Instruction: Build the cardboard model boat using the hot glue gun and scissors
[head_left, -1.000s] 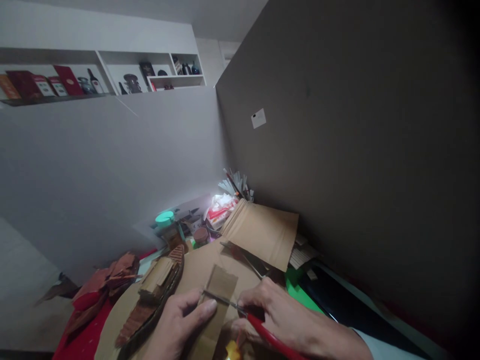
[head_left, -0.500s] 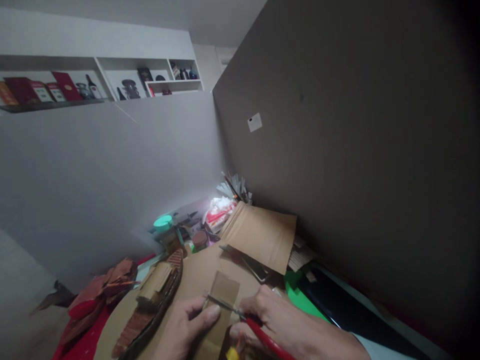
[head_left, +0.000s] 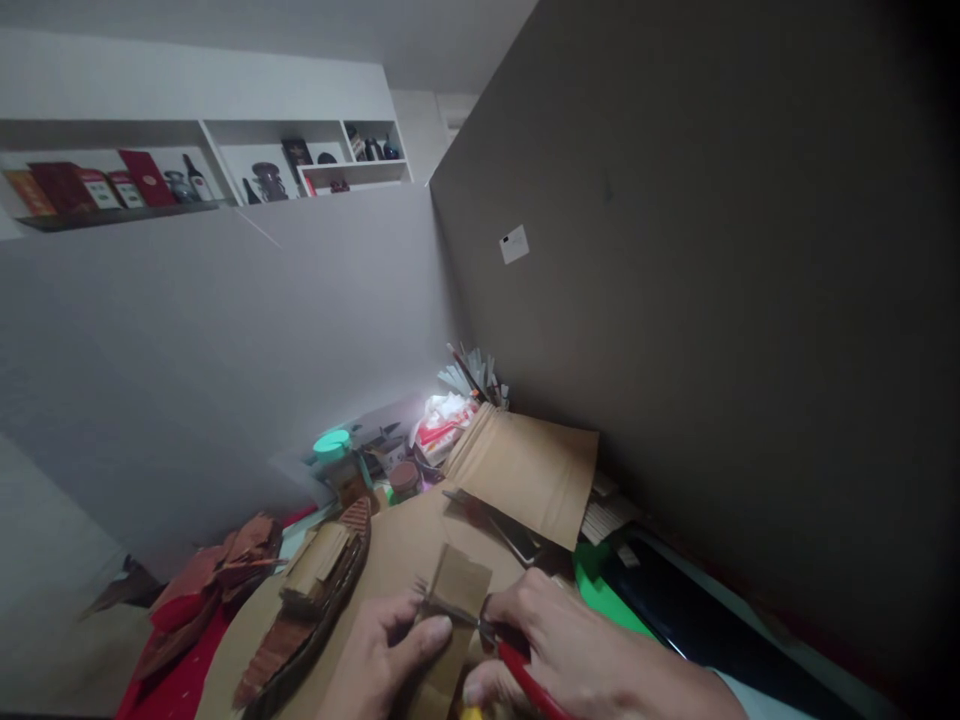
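Your left hand [head_left: 382, 660] pinches the small cardboard piece [head_left: 459, 590] low in the middle, thumb on top. It looks light and stiff but bends easily, so hold it near the cut. Your right hand [head_left: 570, 650] is closed around the red scissors [head_left: 480, 625]. The handles and your wrists are cut off below.

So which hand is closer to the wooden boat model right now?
Left. The left hand pinches the cardboard piece just beside the boat model. The right hand grips red-handled scissors on the far side of the cardboard.
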